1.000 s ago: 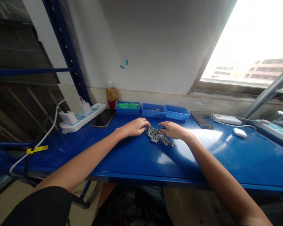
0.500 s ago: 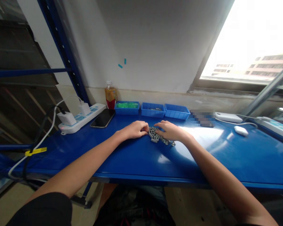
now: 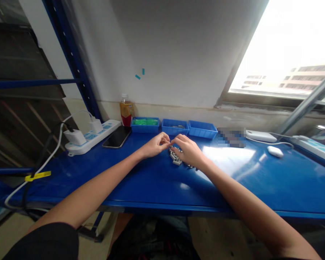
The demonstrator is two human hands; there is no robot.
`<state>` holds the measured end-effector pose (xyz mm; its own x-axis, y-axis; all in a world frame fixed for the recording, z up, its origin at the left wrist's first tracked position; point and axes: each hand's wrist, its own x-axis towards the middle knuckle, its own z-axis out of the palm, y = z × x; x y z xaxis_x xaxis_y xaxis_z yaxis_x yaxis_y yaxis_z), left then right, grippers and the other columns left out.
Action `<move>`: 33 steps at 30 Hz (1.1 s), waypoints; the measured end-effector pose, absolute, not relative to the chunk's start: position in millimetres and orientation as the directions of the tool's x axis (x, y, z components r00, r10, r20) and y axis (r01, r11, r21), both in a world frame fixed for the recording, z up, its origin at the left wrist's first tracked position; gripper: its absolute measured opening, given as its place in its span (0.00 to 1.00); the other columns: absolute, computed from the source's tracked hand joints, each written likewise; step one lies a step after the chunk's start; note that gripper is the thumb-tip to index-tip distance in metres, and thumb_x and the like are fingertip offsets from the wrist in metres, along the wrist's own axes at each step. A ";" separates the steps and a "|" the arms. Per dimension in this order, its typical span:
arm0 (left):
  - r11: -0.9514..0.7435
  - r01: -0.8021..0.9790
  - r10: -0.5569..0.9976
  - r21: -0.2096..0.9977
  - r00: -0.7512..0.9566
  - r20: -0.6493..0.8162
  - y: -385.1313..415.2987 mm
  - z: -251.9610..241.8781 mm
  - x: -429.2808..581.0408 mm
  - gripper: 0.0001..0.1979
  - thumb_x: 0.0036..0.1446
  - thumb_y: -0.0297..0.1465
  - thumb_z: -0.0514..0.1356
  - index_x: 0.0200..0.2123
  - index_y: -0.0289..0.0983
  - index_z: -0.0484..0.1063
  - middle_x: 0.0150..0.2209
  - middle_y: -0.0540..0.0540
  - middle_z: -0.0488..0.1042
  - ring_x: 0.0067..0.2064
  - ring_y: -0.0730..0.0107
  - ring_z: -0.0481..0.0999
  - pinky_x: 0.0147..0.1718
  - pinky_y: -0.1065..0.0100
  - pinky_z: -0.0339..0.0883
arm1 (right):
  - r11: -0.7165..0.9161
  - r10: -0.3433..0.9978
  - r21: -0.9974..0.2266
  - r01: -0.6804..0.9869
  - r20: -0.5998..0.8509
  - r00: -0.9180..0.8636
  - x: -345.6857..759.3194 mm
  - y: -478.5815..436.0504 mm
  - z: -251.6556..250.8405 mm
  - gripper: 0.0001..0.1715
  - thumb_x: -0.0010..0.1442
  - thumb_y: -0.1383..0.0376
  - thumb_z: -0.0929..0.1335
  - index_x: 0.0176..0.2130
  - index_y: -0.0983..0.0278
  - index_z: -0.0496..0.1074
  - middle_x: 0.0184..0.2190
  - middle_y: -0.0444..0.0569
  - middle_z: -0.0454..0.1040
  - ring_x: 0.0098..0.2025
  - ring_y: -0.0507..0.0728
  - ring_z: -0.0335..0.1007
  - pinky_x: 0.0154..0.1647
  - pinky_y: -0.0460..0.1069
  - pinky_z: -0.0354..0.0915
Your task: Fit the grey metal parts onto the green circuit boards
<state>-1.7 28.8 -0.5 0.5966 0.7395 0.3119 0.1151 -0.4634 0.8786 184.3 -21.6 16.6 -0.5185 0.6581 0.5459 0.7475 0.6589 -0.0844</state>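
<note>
A pile of small silver metal parts (image 3: 176, 159), some like short cylinders, lies on the blue table and is partly covered by my right hand. My left hand (image 3: 156, 145) is just left of the pile, slightly raised, its fingers curled towards the thumb; whatever is in them is too small to make out. Over the pile arches my right hand (image 3: 189, 150), fingers bent and thumb turned inwards. Its fingertips come close to those of my left hand, and any part between them is hidden.
Behind stand three blue bins: one with green packets (image 3: 145, 122), one with small metal pieces (image 3: 175, 127), and a third bin (image 3: 203, 130). A bottle (image 3: 126, 110), phone (image 3: 117, 137) and power strip (image 3: 93, 137) are left. A white case (image 3: 275, 151) lies right.
Both hands have risen slightly from the table. My right hand has moved left, bringing its fingertips towards those of my left hand.
</note>
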 end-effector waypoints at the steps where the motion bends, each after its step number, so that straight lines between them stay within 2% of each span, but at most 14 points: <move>1: -0.460 0.122 0.741 0.880 0.598 0.304 28.1 -0.4 -1.1 0.11 0.56 0.37 0.58 0.36 0.37 0.60 0.26 0.54 0.65 0.28 0.77 0.66 0.28 0.74 0.60 | 0.657 0.658 -0.079 0.750 0.546 -0.519 184.4 -21.7 17.0 0.07 0.59 0.66 0.66 0.41 0.61 0.69 0.38 0.50 0.70 0.42 0.58 0.65 0.42 0.51 0.63; 5: -0.438 0.121 0.758 0.891 0.583 0.293 26.6 0.8 0.7 0.09 0.57 0.34 0.57 0.37 0.37 0.61 0.26 0.53 0.67 0.30 0.74 0.69 0.30 0.73 0.63 | 0.636 0.679 -0.127 0.761 0.561 -0.474 184.2 -21.2 16.8 0.06 0.60 0.65 0.65 0.39 0.61 0.70 0.38 0.50 0.70 0.42 0.57 0.66 0.42 0.51 0.63; 7: -0.481 0.151 0.757 0.864 0.568 0.322 25.4 2.1 0.2 0.08 0.57 0.33 0.56 0.38 0.36 0.63 0.29 0.51 0.70 0.32 0.72 0.71 0.32 0.71 0.65 | 0.620 0.696 -0.180 0.764 0.576 -0.429 184.2 -20.0 15.6 0.05 0.61 0.64 0.65 0.38 0.61 0.70 0.37 0.50 0.70 0.41 0.57 0.66 0.42 0.50 0.64; 13: -0.767 0.356 0.626 0.534 0.596 0.503 16.7 6.5 -2.9 0.10 0.56 0.33 0.58 0.42 0.37 0.67 0.35 0.48 0.74 0.36 0.69 0.74 0.35 0.70 0.65 | 0.612 0.714 -0.282 0.739 0.599 -0.363 185.4 -13.8 8.4 0.05 0.60 0.64 0.65 0.35 0.62 0.70 0.36 0.49 0.69 0.39 0.56 0.67 0.40 0.50 0.64; 15: -0.800 0.379 0.595 0.465 0.600 0.535 14.6 7.8 -3.0 0.09 0.58 0.33 0.56 0.41 0.37 0.68 0.36 0.47 0.74 0.38 0.68 0.74 0.37 0.69 0.65 | 0.608 0.723 -0.307 0.732 0.595 -0.351 185.1 -12.7 7.2 0.05 0.61 0.64 0.64 0.34 0.62 0.70 0.35 0.48 0.69 0.38 0.55 0.67 0.39 0.49 0.64; 18: -0.805 0.412 0.592 0.427 0.599 0.540 14.0 9.3 -2.6 0.09 0.59 0.35 0.55 0.39 0.36 0.69 0.35 0.46 0.74 0.38 0.67 0.74 0.38 0.68 0.65 | 0.607 0.732 -0.340 0.719 0.592 -0.337 183.6 -12.5 7.2 0.07 0.61 0.64 0.63 0.33 0.62 0.70 0.34 0.49 0.69 0.37 0.55 0.67 0.39 0.49 0.64; 20: -0.786 0.426 0.617 0.448 0.585 0.527 14.5 10.1 -2.4 0.10 0.59 0.35 0.54 0.39 0.36 0.70 0.35 0.45 0.74 0.37 0.67 0.74 0.37 0.69 0.65 | 0.604 0.735 -0.353 0.714 0.593 -0.329 182.8 -12.6 7.6 0.08 0.61 0.63 0.63 0.33 0.62 0.70 0.33 0.49 0.69 0.36 0.55 0.67 0.38 0.49 0.64; 23: -0.727 0.424 0.682 0.541 0.539 0.494 15.9 11.0 -2.2 0.11 0.59 0.36 0.54 0.39 0.35 0.70 0.34 0.46 0.75 0.35 0.68 0.73 0.33 0.70 0.64 | 0.604 0.734 -0.352 0.715 0.597 -0.326 182.9 -13.1 7.9 0.06 0.61 0.63 0.63 0.37 0.62 0.69 0.33 0.49 0.69 0.38 0.56 0.68 0.39 0.50 0.64; 27: -0.646 0.363 0.745 0.672 0.493 0.449 18.0 10.7 -1.5 0.14 0.60 0.37 0.52 0.38 0.33 0.71 0.33 0.45 0.76 0.35 0.68 0.74 0.33 0.70 0.64 | 0.642 0.695 -0.300 0.706 0.617 -0.370 184.2 -15.2 9.3 0.12 0.59 0.64 0.65 0.44 0.61 0.66 0.38 0.50 0.69 0.42 0.57 0.68 0.42 0.50 0.64; 33: -0.586 0.295 0.749 0.755 0.554 0.365 21.5 7.8 0.3 0.16 0.61 0.37 0.49 0.34 0.33 0.71 0.29 0.46 0.75 0.32 0.68 0.73 0.33 0.69 0.66 | 0.673 0.655 -0.248 0.697 0.637 -0.406 182.9 -17.9 11.8 0.05 0.61 0.66 0.63 0.39 0.61 0.67 0.39 0.50 0.68 0.41 0.57 0.67 0.43 0.50 0.64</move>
